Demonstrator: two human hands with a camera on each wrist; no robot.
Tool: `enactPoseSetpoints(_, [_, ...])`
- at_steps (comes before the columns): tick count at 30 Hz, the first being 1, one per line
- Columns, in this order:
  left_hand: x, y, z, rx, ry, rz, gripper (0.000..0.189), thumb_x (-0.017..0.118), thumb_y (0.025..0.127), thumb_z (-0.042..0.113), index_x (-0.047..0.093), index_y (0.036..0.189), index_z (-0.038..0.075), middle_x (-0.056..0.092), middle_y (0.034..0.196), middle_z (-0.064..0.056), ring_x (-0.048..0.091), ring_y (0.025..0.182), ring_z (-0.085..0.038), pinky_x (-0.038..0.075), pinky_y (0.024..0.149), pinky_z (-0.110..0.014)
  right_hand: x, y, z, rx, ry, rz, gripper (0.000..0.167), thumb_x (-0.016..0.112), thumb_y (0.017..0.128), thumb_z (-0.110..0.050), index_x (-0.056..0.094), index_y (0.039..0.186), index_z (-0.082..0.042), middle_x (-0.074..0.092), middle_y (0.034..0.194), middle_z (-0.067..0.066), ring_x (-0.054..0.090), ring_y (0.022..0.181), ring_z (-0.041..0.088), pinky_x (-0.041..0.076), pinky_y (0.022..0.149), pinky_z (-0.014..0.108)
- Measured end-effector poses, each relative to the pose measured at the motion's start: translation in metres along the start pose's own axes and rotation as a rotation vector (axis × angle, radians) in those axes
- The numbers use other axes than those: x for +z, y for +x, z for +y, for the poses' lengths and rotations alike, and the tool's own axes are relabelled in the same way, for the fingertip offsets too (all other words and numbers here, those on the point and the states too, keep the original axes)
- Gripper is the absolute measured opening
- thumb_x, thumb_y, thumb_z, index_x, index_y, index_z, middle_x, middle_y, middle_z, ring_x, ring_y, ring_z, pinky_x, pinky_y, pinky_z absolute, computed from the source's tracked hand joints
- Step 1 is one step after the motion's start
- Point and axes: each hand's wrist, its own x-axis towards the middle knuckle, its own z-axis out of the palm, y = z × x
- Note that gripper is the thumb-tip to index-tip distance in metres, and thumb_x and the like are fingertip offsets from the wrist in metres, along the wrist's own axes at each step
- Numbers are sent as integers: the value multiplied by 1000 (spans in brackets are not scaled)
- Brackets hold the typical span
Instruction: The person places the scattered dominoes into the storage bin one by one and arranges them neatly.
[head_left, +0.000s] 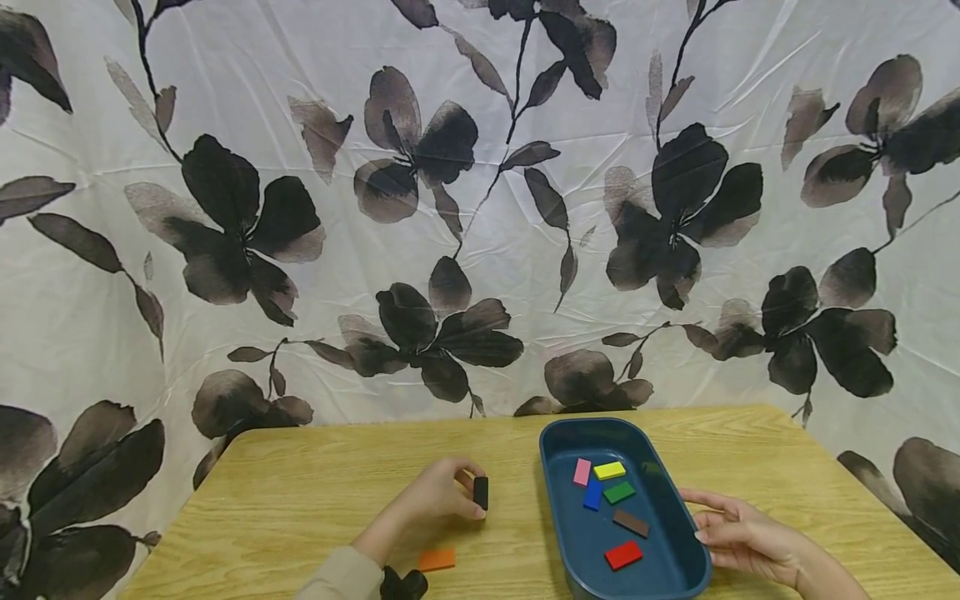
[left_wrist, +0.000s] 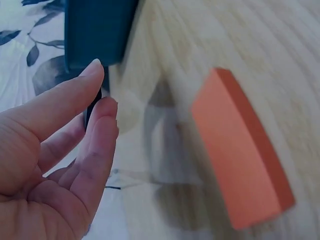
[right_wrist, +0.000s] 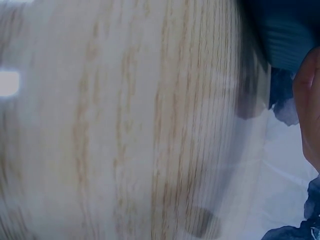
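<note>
Left hand (head_left: 438, 496) pinching black block (head_left: 481, 492) at its fingertips, just above wooden table (head_left: 300, 492), left of blue tray (head_left: 678, 567), right hand (head_left: 738, 533) relaxed, fingers touching tray's right rim, orange block (head_left: 437, 559) near left wrist.

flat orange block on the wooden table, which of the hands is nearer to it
Left. The left hand, pinching a small black block, is just beyond the flat orange block. The right hand rests at the far side of the dark blue plastic tray.
</note>
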Motion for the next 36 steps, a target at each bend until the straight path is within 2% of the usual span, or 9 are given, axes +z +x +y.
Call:
enactPoseSetpoints(5, [1,5,10,-20,-22,17,46,82,65,2,62,107,3,58,85,-6,54,77,-20,47,66,-31,-1,-1,0,0,-4,-1,48,29,95,10,49,129,-16,56,118,13,56,111,25,42,95,38])
enactPoseSetpoints(12, [2,12,20,-13,19,36,48,83,64,3,63,107,5,59,81,-4,53,76,-19,43,67,-31,0,-1,-1,-1,-9,4,47,30,95,9,49,129,-16,56,117,13,56,110,25,42,95,38])
enactPoseSetpoints(17, [4,16,28,-3,-19,32,48,83,64,1,63,107,5,59,81,-5,53,76,-19,42,64,-29,1,-1,-1,-2,-13,5,47,30,95,9,49,130,-16,56,117,13,56,111,25,42,96,38])
enactPoseSetpoints(24, [4,19,38,17,-76,-1,49,82,65,0,63,110,3,59,83,-7,53,77,-19,42,62,-28,0,-1,0,-6,-11,3,47,30,95,9,49,130,-15,55,119,14,55,112,26,41,96,39])
enactPoseSetpoints(29, [4,21,45,41,-76,-40,48,81,66,-1,63,109,3,60,85,-13,52,78,-19,44,60,-28,0,-1,0,-8,-11,-3,47,29,95,10,49,130,-16,55,119,14,55,111,26,42,96,39])
enactPoseSetpoints(36, [4,25,53,60,-75,-79,47,81,66,-1,63,109,3,59,83,-7,53,79,-19,45,62,-28,3,0,-1,-5,-1,-13,47,29,95,9,49,129,-16,55,119,14,55,112,25,42,96,38])
